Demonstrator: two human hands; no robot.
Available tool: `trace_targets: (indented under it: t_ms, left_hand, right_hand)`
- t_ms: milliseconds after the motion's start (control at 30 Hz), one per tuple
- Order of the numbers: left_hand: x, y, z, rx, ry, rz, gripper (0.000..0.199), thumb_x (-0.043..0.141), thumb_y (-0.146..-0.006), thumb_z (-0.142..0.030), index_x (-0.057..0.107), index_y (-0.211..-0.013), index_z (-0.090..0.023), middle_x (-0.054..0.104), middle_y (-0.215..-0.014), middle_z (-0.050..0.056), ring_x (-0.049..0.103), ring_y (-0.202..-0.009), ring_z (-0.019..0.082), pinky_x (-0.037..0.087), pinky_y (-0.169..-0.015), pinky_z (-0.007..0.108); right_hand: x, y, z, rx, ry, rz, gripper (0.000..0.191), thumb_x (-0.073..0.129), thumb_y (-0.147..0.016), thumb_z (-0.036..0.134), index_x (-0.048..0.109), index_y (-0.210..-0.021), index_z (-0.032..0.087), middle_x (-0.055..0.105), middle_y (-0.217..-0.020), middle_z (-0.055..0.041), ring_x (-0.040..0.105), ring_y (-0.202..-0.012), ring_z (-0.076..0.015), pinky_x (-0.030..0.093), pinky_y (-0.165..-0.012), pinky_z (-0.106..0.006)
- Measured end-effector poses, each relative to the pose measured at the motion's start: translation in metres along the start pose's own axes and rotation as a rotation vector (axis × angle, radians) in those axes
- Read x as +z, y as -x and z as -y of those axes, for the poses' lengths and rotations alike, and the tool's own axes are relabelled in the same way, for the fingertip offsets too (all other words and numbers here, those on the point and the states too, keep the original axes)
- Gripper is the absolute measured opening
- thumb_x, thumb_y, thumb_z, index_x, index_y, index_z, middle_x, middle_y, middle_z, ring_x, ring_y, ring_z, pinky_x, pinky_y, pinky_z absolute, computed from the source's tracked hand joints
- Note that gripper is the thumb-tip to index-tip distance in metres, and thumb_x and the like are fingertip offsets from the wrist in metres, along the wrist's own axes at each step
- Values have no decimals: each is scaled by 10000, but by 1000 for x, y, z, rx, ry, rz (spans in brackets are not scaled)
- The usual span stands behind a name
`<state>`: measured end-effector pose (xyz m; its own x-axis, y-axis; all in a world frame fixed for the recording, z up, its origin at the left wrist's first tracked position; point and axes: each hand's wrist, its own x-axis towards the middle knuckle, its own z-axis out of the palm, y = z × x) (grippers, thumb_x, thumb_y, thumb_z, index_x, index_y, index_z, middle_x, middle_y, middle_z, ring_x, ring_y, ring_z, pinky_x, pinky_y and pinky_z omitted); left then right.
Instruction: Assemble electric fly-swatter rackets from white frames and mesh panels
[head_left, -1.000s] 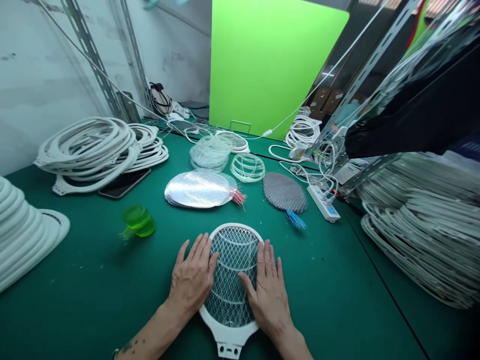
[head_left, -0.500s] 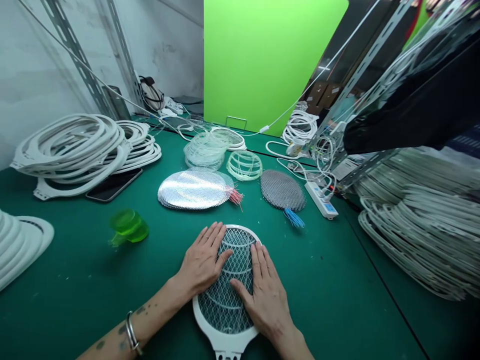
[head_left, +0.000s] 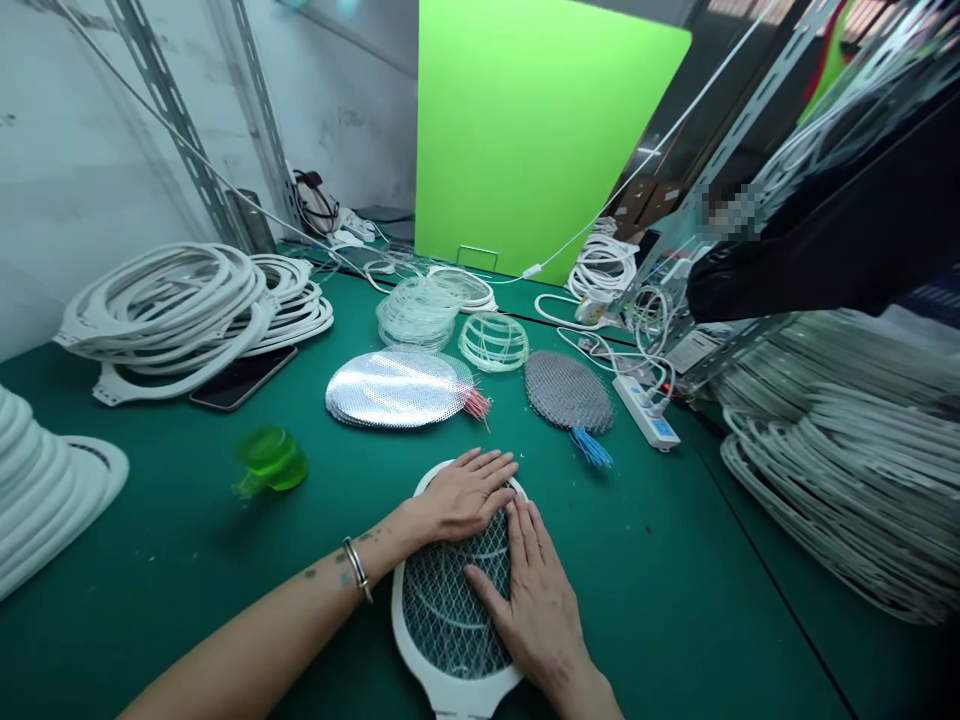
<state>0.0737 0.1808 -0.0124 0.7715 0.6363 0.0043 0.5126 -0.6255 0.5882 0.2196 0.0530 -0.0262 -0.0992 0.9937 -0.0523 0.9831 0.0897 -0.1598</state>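
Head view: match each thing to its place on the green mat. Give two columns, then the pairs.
Things:
1. phone
2. power strip
3. green cup
4. racket

Places:
A. under the left hand and right hand
B. right of the grey mesh
C. left of the racket
D. beside the white frames

Pairs: 1-D, 2-B, 3-C, 4-A.

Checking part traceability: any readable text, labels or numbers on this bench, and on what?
Nothing can be read for certain.
Card by the rack: lines of print, too small and blurred to read.
Power strip: blue label, too small to read.
Racket: no text on the visible part.
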Motion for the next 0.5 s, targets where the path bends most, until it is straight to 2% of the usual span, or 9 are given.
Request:
trace_targets:
  t_ms: [100, 167, 233, 300, 367, 400, 433, 500]
  left_hand:
    - [-17, 7, -8, -3, 35, 6, 547, 206, -1023, -475, 380, -1466, -206, 342, -1533, 14, 270, -1439, 164, 199, -1193, 371]
    - [-30, 28, -20, -68, 66, -114, 521, 211, -1030, -442, 414, -1447, -205, 399, -1506, 14, 327, -1415, 154, 265, -1174, 345]
    - [-45, 65, -31, -169, 115, -410, 453, 302, -1018, -410, 546, -1342, -208, 540, -1403, 26, 441, -1348, 176, 334, -1144, 354]
    - [-66, 112, -33, -273, 126, -823, 333, 442, -972, -395, 685, -1120, -223, 691, -1191, 31, 588, -1192, 213, 435, -1066, 385]
    - [-97, 157, -21, -462, 74, -1173, 298, 439, -971, -381, 686, -1038, -229, 708, -1120, 26, 637, -1089, 220, 510, -966, 396]
    - [-116, 176, -9, -577, 41, -1294, 303, 420, -976, -387, 671, -1029, -226, 719, -1065, 22, 654, -1038, 213, 534, -915, 381]
    - [-135, 190, 6, -670, 9, -1316, 295, 437, -963, -403, 662, -1020, -221, 731, -958, 15, 674, -955, 202, 555, -852, 350]
    - [-169, 203, 40, -714, 2, -1243, 249, 598, -865, -419, 681, -865, -184, 721, -790, 8, 679, -765, 188, 566, -737, 303]
  right_hand:
    - [-1, -1, 2, 15, -2, 35, 933, 274, -872, 763, 181, -1527, 106, 79, -1592, -43, 81, -1463, -253, 225, -1181, -419]
    - [1, -2, 2, 28, -9, 45, 935, 267, -867, 769, 172, -1531, 119, 85, -1595, -28, 81, -1463, -250, 232, -1181, -417]
    - [8, -4, -1, 41, -28, 24, 933, 272, -862, 769, 144, -1537, 137, 103, -1595, -22, 98, -1461, -266, 252, -1175, -444]
    - [17, -7, -7, 22, -60, -23, 929, 293, -853, 764, 83, -1543, 180, 145, -1590, -16, 137, -1453, -291, 281, -1162, -489]
    - [26, -10, -15, -37, -97, -55, 921, 323, -842, 755, 16, -1538, 235, 207, -1576, 1, 187, -1440, -314, 311, -1143, -533]
    - [29, -11, -20, -70, -110, -57, 922, 335, -836, 752, -3, -1534, 254, 239, -1565, 8, 210, -1432, -322, 321, -1135, -549]
    - [32, -13, -24, -96, -117, -53, 922, 342, -831, 751, -10, -1532, 265, 265, -1556, 11, 228, -1425, -329, 326, -1130, -560]
    - [39, -14, -31, -125, -111, -40, 930, 342, -826, 753, -9, -1532, 259, 292, -1546, 2, 248, -1416, -340, 322, -1129, -574]
